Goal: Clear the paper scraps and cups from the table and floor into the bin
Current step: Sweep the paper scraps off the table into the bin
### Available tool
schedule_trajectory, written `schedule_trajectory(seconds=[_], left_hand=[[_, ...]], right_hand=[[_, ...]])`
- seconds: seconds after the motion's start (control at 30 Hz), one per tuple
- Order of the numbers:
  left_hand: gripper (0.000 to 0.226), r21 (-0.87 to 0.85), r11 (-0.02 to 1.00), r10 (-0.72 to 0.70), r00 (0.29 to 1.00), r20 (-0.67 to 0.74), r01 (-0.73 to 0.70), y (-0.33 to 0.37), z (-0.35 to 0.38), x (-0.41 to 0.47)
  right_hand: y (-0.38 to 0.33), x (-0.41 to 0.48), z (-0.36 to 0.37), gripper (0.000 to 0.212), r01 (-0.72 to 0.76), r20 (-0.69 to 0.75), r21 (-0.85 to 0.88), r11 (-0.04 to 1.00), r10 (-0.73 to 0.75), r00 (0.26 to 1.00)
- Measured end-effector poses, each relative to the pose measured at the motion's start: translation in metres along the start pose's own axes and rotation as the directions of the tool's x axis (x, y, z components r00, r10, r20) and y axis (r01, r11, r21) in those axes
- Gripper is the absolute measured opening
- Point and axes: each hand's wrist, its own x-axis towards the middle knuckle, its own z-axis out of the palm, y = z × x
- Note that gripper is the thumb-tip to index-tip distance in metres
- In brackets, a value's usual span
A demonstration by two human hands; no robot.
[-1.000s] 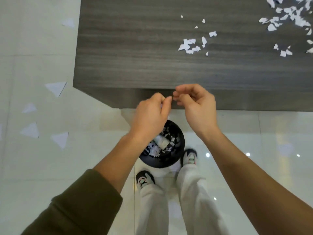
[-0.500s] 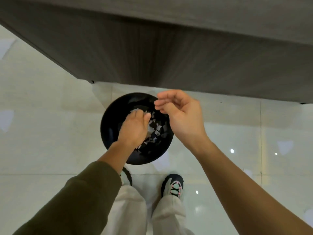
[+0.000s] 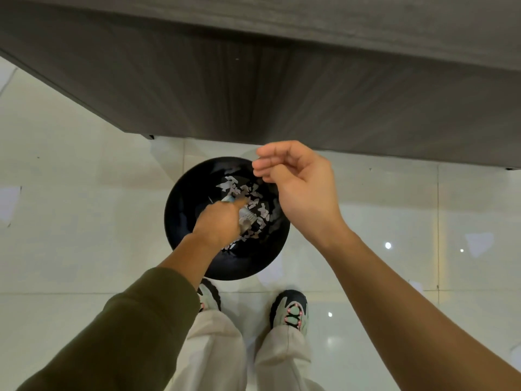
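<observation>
No legible writing in view.
The bin (image 3: pixel 180 221), the paper scraps (image 3: pixel 255 199) inside it, the table (image 3: pixel 282 94) and the shoes (image 3: pixel 293 311) carry no readable text, brand or number; a crumpled item (image 3: pixel 245 219) in the bin is too blurred to tell.

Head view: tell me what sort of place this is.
Probably an indoor office or meeting room, though little shows: a glossy pale tiled floor, a dark wood-grain table, and a round black bin standing on the floor, holding paper scraps.
</observation>
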Motion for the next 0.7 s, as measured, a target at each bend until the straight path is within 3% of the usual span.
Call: schedule_trajectory(seconds=[0.07, 0.1, 0.2, 0.27, 0.33, 0.4, 0.5, 0.7], left_hand=[[0.038, 0.050, 0.999, -0.020, 0.997, 0.074, 0.016, -0.002, -0.002, -0.004], [0.031, 0.075, 0.997, -0.026, 0.998, 0.050, 0.022, -0.002, -0.005, -0.007], [0.039, 0.011, 1.000, 0.014, 0.990, -0.140, -0.013, 0.003, -0.029, -0.023], [0.037, -0.110, 0.983, 0.094, 0.919, -0.384, -0.146, 0.014, -0.058, -0.038], [0.039, -0.154, 0.941, 0.148, 0.777, -0.612, -0.301, 0.025, -0.091, -0.053], [0.040, -0.155, 0.915, 0.148, 0.669, -0.729, -0.372, 0.033, -0.125, -0.061], [0.037, -0.162, 0.888, 0.131, 0.575, -0.807, -0.430, 0.041, -0.174, -0.066], [0.038, -0.076, 0.876, 0.209, 0.517, -0.830, -0.477, 0.051, -0.251, -0.067]], right_hand=[[-0.007, -0.001, 0.000, 0.036, 0.003, -0.005, -0.006, 1.000, -0.003, 1.000], [-0.010, -0.001, 0.000, 0.036, 0.008, -0.010, -0.009, 1.000, -0.009, 1.000], [-0.026, -0.004, 0.000, 0.034, 0.022, -0.036, -0.002, 1.000, -0.022, 0.999], [-0.045, -0.007, 0.001, 0.035, 0.042, -0.052, 0.027, 0.999, -0.040, 0.998], [-0.067, -0.009, 0.001, 0.036, 0.068, -0.067, 0.071, 0.995, -0.063, 0.996], [-0.090, -0.010, 0.001, 0.037, 0.105, -0.083, 0.086, 0.991, -0.098, 0.992], [-0.119, -0.008, -0.001, 0.037, 0.148, -0.112, 0.094, 0.985, -0.138, 0.984], [-0.168, -0.005, -0.020, 0.037, 0.213, -0.232, 0.088, 0.973, -0.188, 0.955]])
